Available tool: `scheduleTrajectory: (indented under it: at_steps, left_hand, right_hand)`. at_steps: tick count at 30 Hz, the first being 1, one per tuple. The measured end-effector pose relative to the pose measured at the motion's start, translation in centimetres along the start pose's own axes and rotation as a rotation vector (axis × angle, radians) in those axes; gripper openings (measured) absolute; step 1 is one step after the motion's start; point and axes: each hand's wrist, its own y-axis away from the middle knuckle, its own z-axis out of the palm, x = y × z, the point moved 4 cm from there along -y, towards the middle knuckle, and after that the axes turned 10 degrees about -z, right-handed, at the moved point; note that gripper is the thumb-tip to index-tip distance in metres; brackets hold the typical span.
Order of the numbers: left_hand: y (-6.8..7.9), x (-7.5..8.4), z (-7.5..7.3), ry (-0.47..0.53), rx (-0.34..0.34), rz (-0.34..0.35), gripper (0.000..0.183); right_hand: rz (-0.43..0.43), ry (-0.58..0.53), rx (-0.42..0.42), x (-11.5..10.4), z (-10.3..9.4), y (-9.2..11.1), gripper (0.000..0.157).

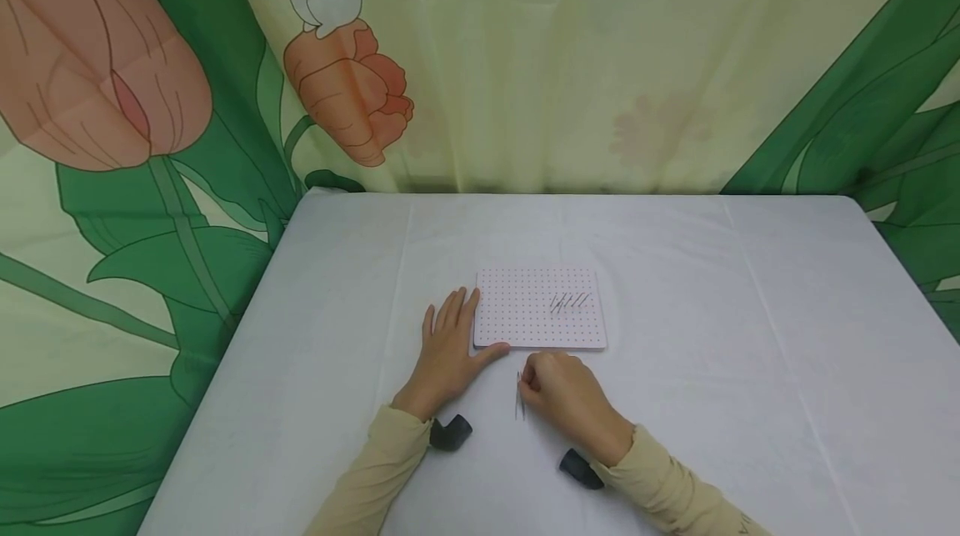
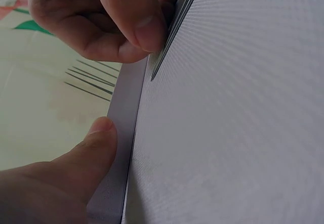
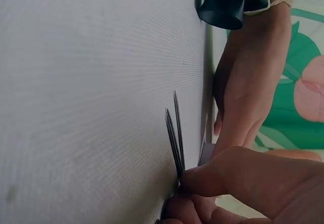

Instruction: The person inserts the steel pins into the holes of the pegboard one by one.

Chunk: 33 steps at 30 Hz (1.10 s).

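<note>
A thin white board point(image 1: 517, 311) dotted with rows of small holes lies on the table. Several thin dark metal pins point(image 1: 570, 303) stand slanted on its right half; in the left wrist view these pins point(image 2: 91, 80) rise beyond the board's edge point(image 2: 124, 113). My left hand point(image 1: 447, 348) has spread, straight fingers at the board's left side, its thumb touching the near edge. Just in front of the board, my right hand point(image 1: 566, 394) pinches a few loose metal pins point(image 3: 176, 138) between thumb and fingers, low over the cloth. Their gripped ends are hidden by the fingers.
A white cloth covers the table point(image 1: 750, 353). Black devices sit at both wrists, the left one point(image 1: 452, 433) and the right one point(image 1: 581, 469), close to the tabletop. Behind the far edge hangs a printed curtain point(image 1: 525, 61).
</note>
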Motion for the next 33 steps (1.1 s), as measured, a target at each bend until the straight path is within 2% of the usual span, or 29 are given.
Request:
scheduleTrajectory:
  at_steps: [11,20,30,33]
  left_hand:
    - [-0.04,0.03,-0.10,-0.003,-0.005,-0.003,0.095]
    - [-0.02,0.05,-0.03,-0.002,-0.014,-0.009,0.096]
    - [-0.13,-0.04,0.08,-0.008,-0.009,-0.004,0.096]
    - [-0.15,-0.05,0.11,-0.006,-0.009,-0.006,0.096]
  right_hand:
    - [0.010,0.047,0.007,-0.52,-0.03,-0.08,0.018]
    - [0.080,-0.006,-0.042,-0.28,-0.07,-0.06,0.019]
    - [0.053,0.080,-0.019,-0.55,-0.20,-0.15,0.020]
    - [0.040,0.107,-0.013,-0.59,-0.33,-0.15,0.025]
